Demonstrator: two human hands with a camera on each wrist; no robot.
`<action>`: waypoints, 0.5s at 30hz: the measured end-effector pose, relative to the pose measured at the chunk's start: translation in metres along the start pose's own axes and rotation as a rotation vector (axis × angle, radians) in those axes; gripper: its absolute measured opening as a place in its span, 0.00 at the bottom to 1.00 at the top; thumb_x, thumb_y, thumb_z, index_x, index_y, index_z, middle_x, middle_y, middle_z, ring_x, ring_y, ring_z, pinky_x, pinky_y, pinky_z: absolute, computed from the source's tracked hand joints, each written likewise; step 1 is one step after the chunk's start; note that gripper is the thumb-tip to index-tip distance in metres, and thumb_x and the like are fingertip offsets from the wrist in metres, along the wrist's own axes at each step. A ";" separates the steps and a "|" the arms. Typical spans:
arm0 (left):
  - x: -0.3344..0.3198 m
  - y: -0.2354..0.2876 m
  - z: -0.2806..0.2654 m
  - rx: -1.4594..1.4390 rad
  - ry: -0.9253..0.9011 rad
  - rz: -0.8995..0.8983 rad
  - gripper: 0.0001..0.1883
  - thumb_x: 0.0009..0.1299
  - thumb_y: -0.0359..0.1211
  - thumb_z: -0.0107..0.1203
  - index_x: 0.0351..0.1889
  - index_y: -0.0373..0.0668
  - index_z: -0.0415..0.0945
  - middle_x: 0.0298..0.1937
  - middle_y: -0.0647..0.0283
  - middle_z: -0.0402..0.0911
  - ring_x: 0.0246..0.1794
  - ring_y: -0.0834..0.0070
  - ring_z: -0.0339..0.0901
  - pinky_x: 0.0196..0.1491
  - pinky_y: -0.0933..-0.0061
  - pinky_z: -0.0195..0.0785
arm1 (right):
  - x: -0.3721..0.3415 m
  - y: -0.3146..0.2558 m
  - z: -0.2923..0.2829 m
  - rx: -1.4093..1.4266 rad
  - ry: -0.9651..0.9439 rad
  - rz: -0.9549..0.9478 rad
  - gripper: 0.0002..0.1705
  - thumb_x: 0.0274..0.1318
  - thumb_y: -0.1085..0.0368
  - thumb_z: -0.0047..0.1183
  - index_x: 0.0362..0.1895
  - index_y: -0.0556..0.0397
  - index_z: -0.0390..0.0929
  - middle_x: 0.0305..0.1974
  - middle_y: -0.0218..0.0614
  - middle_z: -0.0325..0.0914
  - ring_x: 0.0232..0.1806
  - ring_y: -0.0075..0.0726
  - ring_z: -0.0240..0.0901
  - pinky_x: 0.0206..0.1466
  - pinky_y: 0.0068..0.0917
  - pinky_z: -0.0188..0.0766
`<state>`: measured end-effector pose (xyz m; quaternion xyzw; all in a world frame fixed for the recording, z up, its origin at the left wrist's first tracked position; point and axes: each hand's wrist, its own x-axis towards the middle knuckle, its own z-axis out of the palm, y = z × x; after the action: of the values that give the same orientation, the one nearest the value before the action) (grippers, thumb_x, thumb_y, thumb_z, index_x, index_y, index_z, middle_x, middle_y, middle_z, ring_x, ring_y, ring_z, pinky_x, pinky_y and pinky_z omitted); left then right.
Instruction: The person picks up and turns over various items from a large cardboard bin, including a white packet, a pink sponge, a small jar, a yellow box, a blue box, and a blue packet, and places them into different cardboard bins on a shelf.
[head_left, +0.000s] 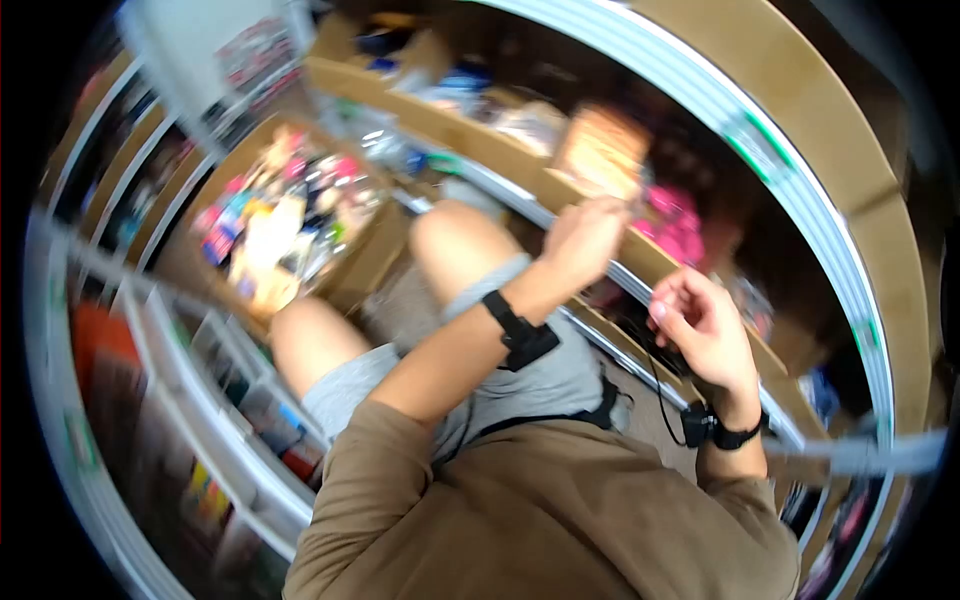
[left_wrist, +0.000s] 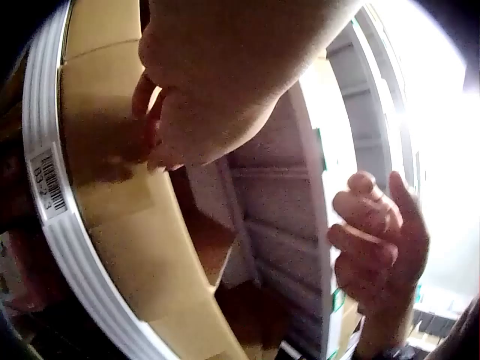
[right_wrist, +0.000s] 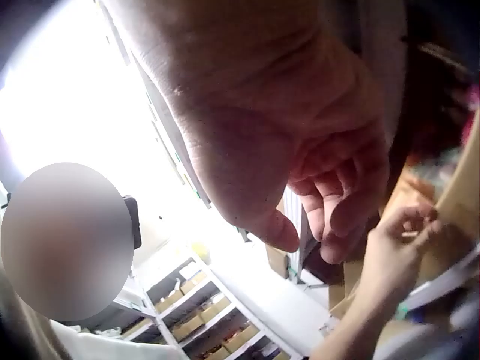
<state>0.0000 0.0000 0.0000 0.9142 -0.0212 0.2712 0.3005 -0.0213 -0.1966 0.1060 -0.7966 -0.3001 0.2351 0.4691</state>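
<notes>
My left hand (head_left: pixel 585 240) is at the front rim of a cardboard shelf box (head_left: pixel 500 145). Its fingers are bent, with the tips close to the rim and partly hidden by the hand itself in the left wrist view. Just beyond those fingers is a blurred, brightly lit orange-brown flat piece (head_left: pixel 603 150); I cannot tell whether they grip it. To the right, my right hand (head_left: pixel 705 325) hangs in front of the shelf, fingers loosely curled and nothing in them. Bright pink items (head_left: pixel 672 220) lie in the shelf between and beyond the two hands.
A large cardboard box (head_left: pixel 365 265) full of mixed colourful small goods stands on the floor by my knees. White shelving (head_left: pixel 190 400) runs along the left. A metal shelf edge (head_left: pixel 700 75) curves above the boxes. A black cable (head_left: pixel 660 390) hangs by the right wrist.
</notes>
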 end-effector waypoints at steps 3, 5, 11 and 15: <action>-0.007 0.004 -0.046 -0.376 0.174 -0.045 0.05 0.60 0.29 0.61 0.32 0.41 0.79 0.34 0.56 0.81 0.38 0.58 0.81 0.41 0.59 0.74 | 0.017 -0.028 0.015 0.029 -0.120 0.039 0.04 0.62 0.73 0.55 0.39 0.58 0.73 0.29 0.24 0.75 0.26 0.12 0.69 0.29 0.13 0.68; -0.013 -0.032 -0.114 -0.290 0.244 0.008 0.05 0.60 0.28 0.62 0.33 0.39 0.80 0.31 0.57 0.81 0.30 0.66 0.80 0.33 0.68 0.72 | 0.049 -0.035 0.058 0.167 -0.202 -0.072 0.03 0.63 0.74 0.53 0.40 0.57 0.73 0.29 0.24 0.75 0.26 0.13 0.69 0.28 0.13 0.69; -0.088 -0.098 -0.274 -0.453 0.555 -0.320 0.06 0.69 0.30 0.60 0.40 0.38 0.81 0.32 0.70 0.82 0.31 0.88 0.74 0.34 0.83 0.69 | 0.107 -0.088 0.164 0.388 -0.566 -0.248 0.05 0.64 0.73 0.53 0.41 0.57 0.71 0.29 0.24 0.73 0.27 0.12 0.69 0.28 0.12 0.66; -0.174 -0.162 -0.328 -0.151 1.013 -0.441 0.05 0.71 0.29 0.59 0.41 0.38 0.81 0.32 0.70 0.81 0.31 0.88 0.74 0.34 0.84 0.67 | 0.155 -0.123 0.244 0.483 -0.791 -0.303 0.06 0.64 0.72 0.53 0.42 0.57 0.70 0.29 0.24 0.72 0.26 0.12 0.67 0.27 0.11 0.64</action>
<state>-0.2739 0.2954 0.0449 0.6285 0.2981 0.6050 0.3873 -0.1033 0.1062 0.0914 -0.4619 -0.5050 0.5117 0.5194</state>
